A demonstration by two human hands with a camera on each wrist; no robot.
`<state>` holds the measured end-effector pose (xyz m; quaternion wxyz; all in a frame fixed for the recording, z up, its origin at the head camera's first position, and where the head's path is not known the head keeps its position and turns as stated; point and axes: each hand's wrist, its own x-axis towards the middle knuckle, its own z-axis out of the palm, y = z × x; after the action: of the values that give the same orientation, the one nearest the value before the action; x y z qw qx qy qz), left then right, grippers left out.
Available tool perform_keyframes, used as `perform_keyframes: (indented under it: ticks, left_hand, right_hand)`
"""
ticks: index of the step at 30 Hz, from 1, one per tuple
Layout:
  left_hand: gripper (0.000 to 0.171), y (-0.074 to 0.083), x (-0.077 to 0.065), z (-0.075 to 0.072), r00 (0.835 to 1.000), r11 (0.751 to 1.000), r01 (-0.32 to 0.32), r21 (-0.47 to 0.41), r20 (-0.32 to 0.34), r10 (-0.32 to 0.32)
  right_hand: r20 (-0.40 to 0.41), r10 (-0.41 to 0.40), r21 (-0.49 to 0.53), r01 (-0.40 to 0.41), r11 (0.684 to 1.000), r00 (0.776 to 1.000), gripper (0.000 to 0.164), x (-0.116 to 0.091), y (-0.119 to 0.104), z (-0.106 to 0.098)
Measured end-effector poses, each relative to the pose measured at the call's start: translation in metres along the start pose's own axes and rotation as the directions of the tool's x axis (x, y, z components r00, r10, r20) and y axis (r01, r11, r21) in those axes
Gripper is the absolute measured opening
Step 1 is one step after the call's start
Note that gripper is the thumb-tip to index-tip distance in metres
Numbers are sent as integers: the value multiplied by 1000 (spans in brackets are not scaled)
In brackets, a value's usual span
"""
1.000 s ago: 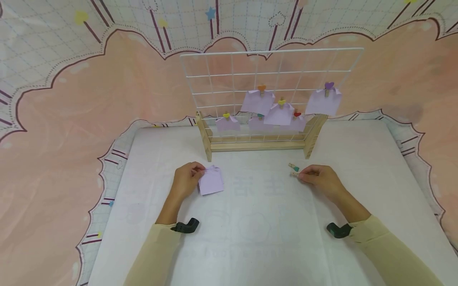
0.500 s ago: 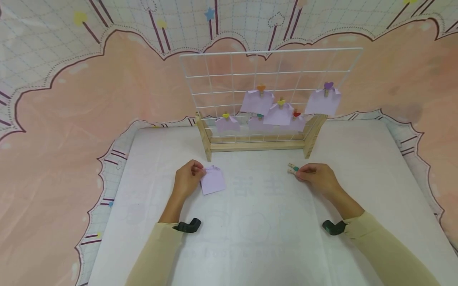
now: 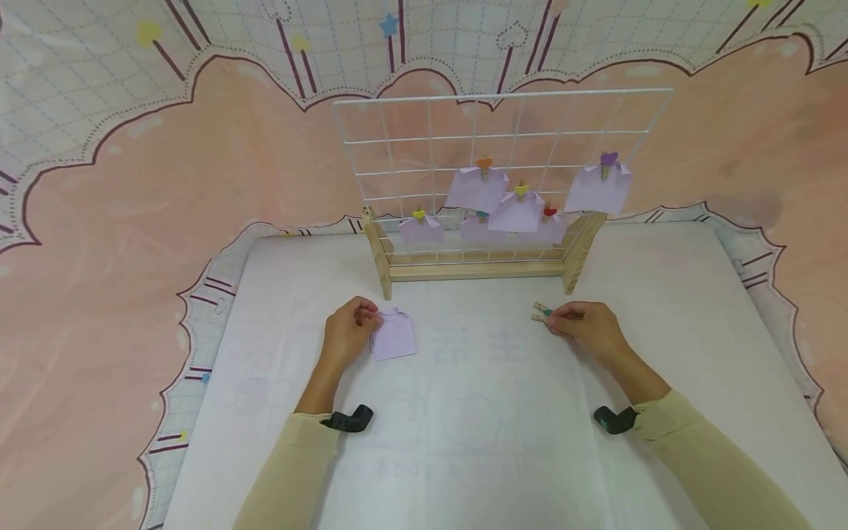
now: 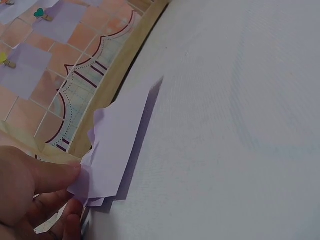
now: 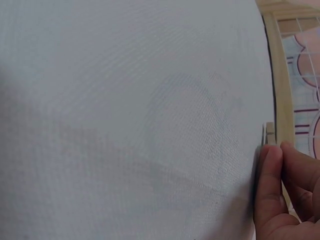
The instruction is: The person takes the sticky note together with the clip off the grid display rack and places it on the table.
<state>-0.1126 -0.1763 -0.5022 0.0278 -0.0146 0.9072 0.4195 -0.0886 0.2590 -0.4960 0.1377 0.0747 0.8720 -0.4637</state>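
At left in the head view, my left hand (image 3: 347, 325) pinches several lilac paper notes (image 3: 395, 337) by their upper left edge. In the left wrist view the notes (image 4: 115, 145) tilt above the white surface, the thumb on top and ragged edges toward the rack. Across the table, my right hand (image 3: 586, 324) pinches a small wooden clothespin (image 3: 539, 317), its end poking past the fingertips. A second clothespin (image 3: 541, 307) with a green piece lies right beside it, partly overlapped by the fingers. The right wrist view shows a clothespin end (image 5: 270, 130) between thumb and finger.
A white wire grid rack (image 3: 404, 140) on a wooden base (image 3: 477, 272) stands behind both hands. Several lilac notes (image 3: 599, 190) hang low on it from clothespins with coloured hearts, such as a purple heart (image 3: 609, 158). A white cloth (image 3: 464, 412) covers the table.
My right hand has shifted slightly left, bringing its clothespin closer to the green one. My left hand has moved a little up and right with the notes.
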Motion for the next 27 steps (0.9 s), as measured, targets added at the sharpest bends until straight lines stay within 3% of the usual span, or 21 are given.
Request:
perform_keyframes:
  ticks: [10, 27]
  left_hand:
    - [18, 0, -2, -1, 1000, 1000, -26, 12, -17, 26]
    - [27, 0, -2, -2, 999, 1000, -11, 7, -29, 12]
  right_hand:
    - [7, 19, -4, -19, 1000, 1000, 31, -1, -1, 0]
    - [-12, 75, -37, -76, 996, 997, 34, -2, -5, -5]
